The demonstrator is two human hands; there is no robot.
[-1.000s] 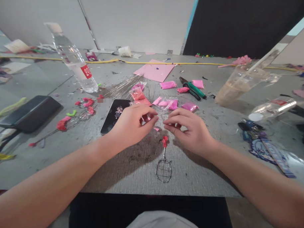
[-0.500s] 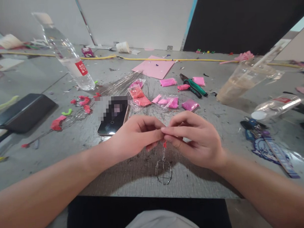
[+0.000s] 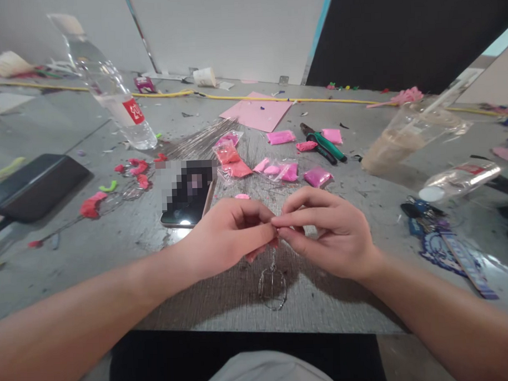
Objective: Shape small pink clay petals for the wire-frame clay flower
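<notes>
A wire frame (image 3: 274, 263) with a twisted stem and a round cage-like loop hangs below my fingertips, just over the table. My left hand (image 3: 230, 233) is closed in a pinch at the top of its stem. Opposite it, my right hand (image 3: 328, 229) pinches at the same spot, thumb and forefinger meeting the left fingertips. A bit of red clay (image 3: 275, 243) shows between the fingers at the upper end of the wire; the rest is hidden by them. Just beyond my left hand lies a small pink clay piece (image 3: 242, 196).
A phone (image 3: 185, 201) lies beyond my left wrist. Bags of pink clay (image 3: 318, 176), pliers (image 3: 324, 144) and loose wires (image 3: 202, 139) lie ahead. Red clay pieces on wire (image 3: 93, 205) and a water bottle (image 3: 124, 109) are left; a drink cup (image 3: 394, 141) and keychains (image 3: 443, 242) are right.
My left hand has shifted slightly down and right, uncovering the small pink clay piece behind it. Less red clay shows below the fingertips. Both hands keep their pinch.
</notes>
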